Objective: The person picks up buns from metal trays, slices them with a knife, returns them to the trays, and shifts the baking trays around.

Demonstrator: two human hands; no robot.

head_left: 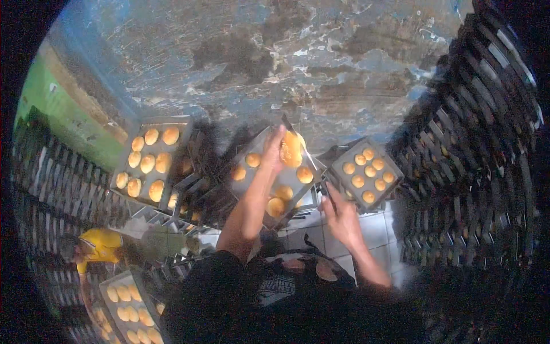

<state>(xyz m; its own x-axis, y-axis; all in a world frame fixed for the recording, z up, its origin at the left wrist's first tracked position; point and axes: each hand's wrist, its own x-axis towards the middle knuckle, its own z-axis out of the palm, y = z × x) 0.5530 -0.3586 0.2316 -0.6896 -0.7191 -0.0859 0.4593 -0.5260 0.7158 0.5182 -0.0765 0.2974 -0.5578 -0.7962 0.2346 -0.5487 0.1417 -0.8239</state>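
In the head view, my left hand (275, 153) grips a golden bread roll (293, 156) above the middle baking tray (243, 187). The roll's pale, porous inside shows on one side. My right hand (341, 221) is closed around the dark handle of a long knife (310, 159). Its narrow blade runs up to the roll; how deep it sits in the bread is hard to tell. Beneath both hands, several whole rolls (284, 193) lie on the middle tray.
A tray of rolls (184, 137) stands on the left, another tray (340, 183) on the right. Dark stacked racks (475, 149) line the right side. A worn wall (275, 63) rises ahead. At lower left, a person in yellow (103, 245) is beside another tray (110, 314).
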